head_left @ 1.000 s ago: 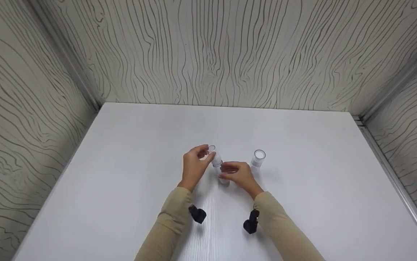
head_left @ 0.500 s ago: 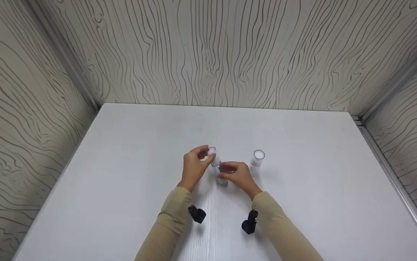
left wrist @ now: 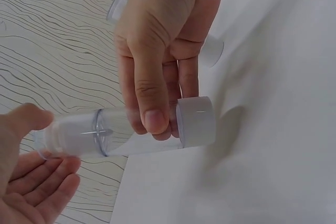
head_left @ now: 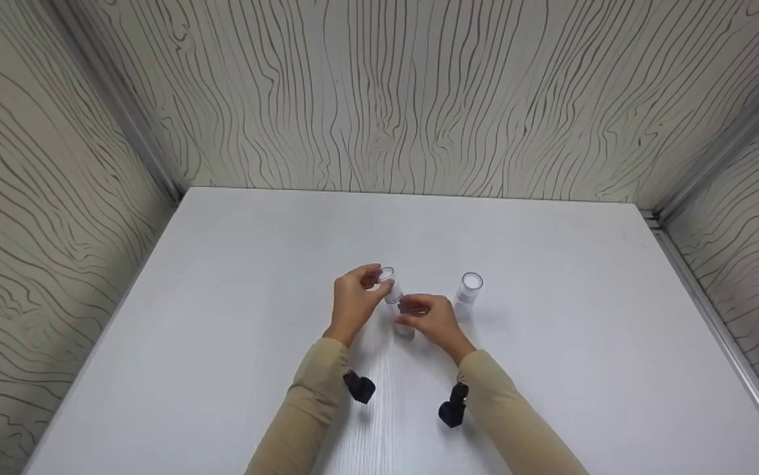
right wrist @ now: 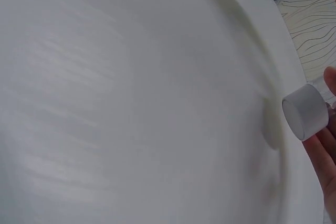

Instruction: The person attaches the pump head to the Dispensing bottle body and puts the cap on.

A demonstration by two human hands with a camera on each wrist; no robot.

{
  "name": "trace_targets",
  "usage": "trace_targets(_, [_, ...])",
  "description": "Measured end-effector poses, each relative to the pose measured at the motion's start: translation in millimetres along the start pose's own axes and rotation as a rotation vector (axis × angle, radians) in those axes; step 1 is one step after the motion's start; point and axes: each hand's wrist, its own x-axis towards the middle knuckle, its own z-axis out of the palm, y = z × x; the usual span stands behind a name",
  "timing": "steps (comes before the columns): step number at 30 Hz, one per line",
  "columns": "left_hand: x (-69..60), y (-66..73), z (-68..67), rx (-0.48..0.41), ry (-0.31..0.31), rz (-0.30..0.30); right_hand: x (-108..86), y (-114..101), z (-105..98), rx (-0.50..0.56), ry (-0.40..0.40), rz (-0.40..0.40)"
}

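A slim clear bottle with a white base is held tilted over the table. Its upper end is a clear cap with a white part visible inside. My left hand holds this cap between thumb and fingers; in the left wrist view that hand comes in from the left edge. Lower down, my right hand pinches the bottle's body just above the base. The right wrist view shows only the white base and part of the right hand.
To the right of my hands, a second similar clear and white bottle stands upright on the white table. Wood-patterned panels enclose the back and sides. A small black device sits on each wrist.
The bottle's lower end and my right hand have shifted very slightly left. More white shows just under the cap's rim than a second ago. My left hand stays nearly still.
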Motion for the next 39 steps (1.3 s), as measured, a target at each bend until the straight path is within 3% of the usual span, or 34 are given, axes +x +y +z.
trace_targets(2, [0.6, 0.6, -1.4, 0.001, 0.004, 0.002, -3.3, -11.6, 0.3, 0.0, -0.002, -0.009])
trace_targets(7, [1.9, 1.5, -3.8, -0.001, 0.005, -0.012, -2.4, -13.7, 2.5, -0.019, 0.005, -0.02])
trace_targets(9, [1.7, 0.6, -3.8, -0.003, 0.002, -0.021, 1.0, -3.9, 4.0, -0.02, 0.014, -0.022])
trace_targets(15, [1.6, -2.5, -3.3, -0.014, 0.0, -0.02, 1.1, -3.4, 4.9, -0.002, 0.031, -0.028])
trace_targets(22, [3.3, -5.9, -5.4, -0.045, -0.013, -0.003, 1.5, -4.9, 6.3, -0.058, 0.047, -0.021])
trace_targets(30, [2.6, -9.2, -8.6, -0.058, -0.007, -0.028, 3.6, -3.0, 10.4, -0.057, 0.052, -0.063])
trace_targets(39, [2.3, -7.7, -8.5, -0.082, -0.023, -0.028, 1.0, -4.8, 8.9, -0.059, 0.059, -0.039])
